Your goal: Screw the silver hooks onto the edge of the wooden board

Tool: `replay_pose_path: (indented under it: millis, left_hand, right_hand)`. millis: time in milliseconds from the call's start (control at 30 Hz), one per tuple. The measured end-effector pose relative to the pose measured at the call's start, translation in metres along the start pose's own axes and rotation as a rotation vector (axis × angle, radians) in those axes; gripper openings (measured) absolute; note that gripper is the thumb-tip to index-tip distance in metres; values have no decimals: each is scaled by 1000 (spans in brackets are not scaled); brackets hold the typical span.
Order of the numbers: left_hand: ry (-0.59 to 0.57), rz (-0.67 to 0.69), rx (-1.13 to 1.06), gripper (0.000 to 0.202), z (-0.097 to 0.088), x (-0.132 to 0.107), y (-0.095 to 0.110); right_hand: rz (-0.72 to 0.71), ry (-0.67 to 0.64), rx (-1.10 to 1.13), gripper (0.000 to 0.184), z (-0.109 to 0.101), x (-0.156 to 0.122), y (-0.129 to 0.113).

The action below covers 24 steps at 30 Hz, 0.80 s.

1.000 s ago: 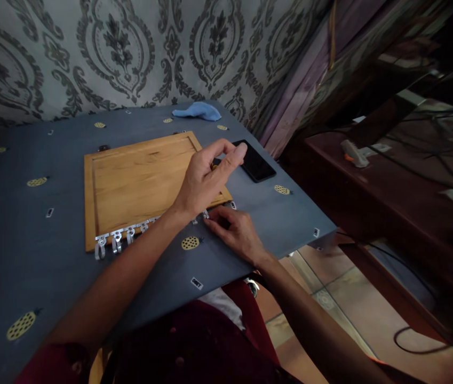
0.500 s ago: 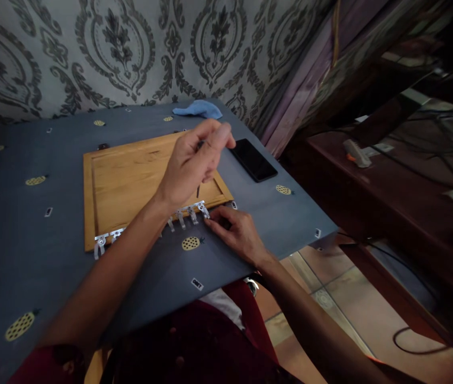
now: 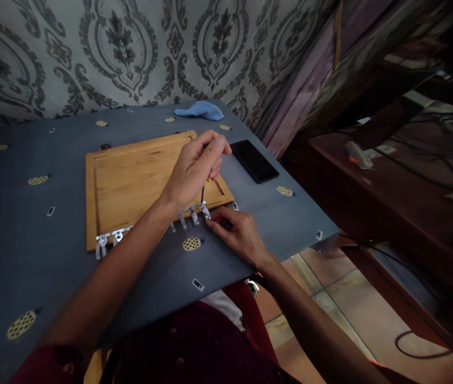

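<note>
My left hand (image 3: 193,168) is closed around a screwdriver (image 3: 203,195), its handle mostly hidden in the fist. The thin dark shaft points down, its tip at the right end of a shiny metal hook rail (image 3: 106,236). This rail runs along the near edge of a framed wooden board (image 3: 130,181), with several hooks hanging past the edge. My left forearm covers the rail's middle. Low beside the rail's right end, my right hand (image 3: 238,232) has thumb and index finger pinched at the last hook (image 3: 206,213); the other fingers curl underneath.
The board lies on a table with a blue-grey pineapple-print cover (image 3: 62,277). To its right is a black phone (image 3: 255,161). A blue cloth (image 3: 200,110) lies at the back by the patterned wall. Further right, a dark red surface (image 3: 330,154) carries a brush (image 3: 358,154) and cables.
My left hand has come down slightly, and the screwdriver's shaft now stands more upright with its tip at the rail's right end. My right hand stays at the last hook.
</note>
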State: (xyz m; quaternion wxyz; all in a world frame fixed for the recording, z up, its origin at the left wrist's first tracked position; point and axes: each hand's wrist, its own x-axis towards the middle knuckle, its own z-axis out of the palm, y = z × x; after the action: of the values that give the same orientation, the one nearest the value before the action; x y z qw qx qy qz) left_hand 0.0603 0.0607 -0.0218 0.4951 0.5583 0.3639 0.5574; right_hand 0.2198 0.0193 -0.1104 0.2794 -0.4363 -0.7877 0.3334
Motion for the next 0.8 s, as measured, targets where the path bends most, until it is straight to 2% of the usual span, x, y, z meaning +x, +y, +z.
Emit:
replay_pose_path:
  millis: [233,400,633,800]
  left_hand:
    - [-12,-3,30,30,1,0,-5]
    - [-26,45,63,28,-2,0,-10]
    - [-70,91,148,21,-5,-1,-3]
    - [41,35,73,22,-2,0,-5]
  right_hand:
    - [-8,6,-12,16,0,0,-1]
    - [-22,9,-18,17,0,1,0]
    - [-16,8,-12,17,0,0,-1]
    - [-12,8,-5,17,0,0,-1]
